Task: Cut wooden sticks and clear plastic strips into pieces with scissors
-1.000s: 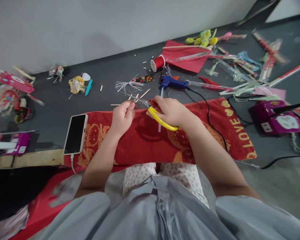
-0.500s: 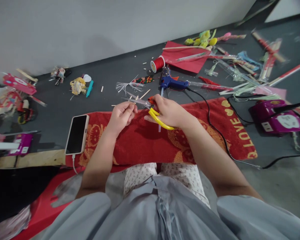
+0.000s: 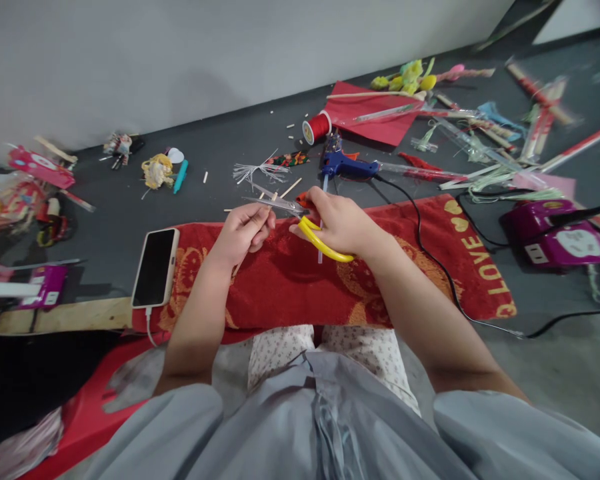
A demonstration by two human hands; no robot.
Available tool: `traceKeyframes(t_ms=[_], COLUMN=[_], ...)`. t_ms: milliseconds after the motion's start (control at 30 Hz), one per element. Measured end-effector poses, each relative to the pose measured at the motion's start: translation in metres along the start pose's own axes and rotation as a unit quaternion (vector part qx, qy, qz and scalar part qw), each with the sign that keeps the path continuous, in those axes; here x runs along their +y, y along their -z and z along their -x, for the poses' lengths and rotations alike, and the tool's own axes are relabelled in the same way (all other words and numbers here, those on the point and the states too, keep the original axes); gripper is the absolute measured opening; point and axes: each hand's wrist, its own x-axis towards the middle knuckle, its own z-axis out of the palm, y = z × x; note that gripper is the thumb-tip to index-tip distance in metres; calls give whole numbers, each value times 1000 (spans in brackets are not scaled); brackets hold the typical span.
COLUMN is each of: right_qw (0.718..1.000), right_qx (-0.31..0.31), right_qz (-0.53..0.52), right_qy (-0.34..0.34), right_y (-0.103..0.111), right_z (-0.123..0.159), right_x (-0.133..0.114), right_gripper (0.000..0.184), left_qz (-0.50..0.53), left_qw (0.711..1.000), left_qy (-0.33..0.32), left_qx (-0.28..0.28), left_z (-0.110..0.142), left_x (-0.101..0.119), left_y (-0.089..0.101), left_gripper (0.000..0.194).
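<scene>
Yellow scissors (image 3: 329, 244) in R hand (image 3: 347, 223), stick (image 3: 237, 267) in L hand (image 3: 245, 232).

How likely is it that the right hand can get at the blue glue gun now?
Probably yes: the glue gun lies just beyond the right hand, with no visible obstacle. That hand holds the scissors, so it may need to put them down first.

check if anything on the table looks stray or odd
Short pale stick pieces lie scattered on the dark table, some near the red thread spool, looking like stray offcuts. The spool rests on its side. No spill is apparent.
</scene>
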Motion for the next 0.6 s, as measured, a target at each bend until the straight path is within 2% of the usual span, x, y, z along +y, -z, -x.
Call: traceKeyframes(t_ms=[300,467,600], right_qw=[997,995,993], right_qx=[-30,-41,-51], right_qz=[66,79,69], right_qy=[-38,-55,-79], right_y=[4,5,5], right_z=[0,0,-2], right_x=[-5,-6,-8], right_gripper=[61,62,60], left_qz=[-6,-30,-112], left_qw=[1000,999,988], left_qy=[0,4,-60], left_qx=[13,38,84], left_z=[-2,-4,-8], left_x=[0,-4,-13], left_y=[-2,-4,-3], left_gripper=[37,39,38])
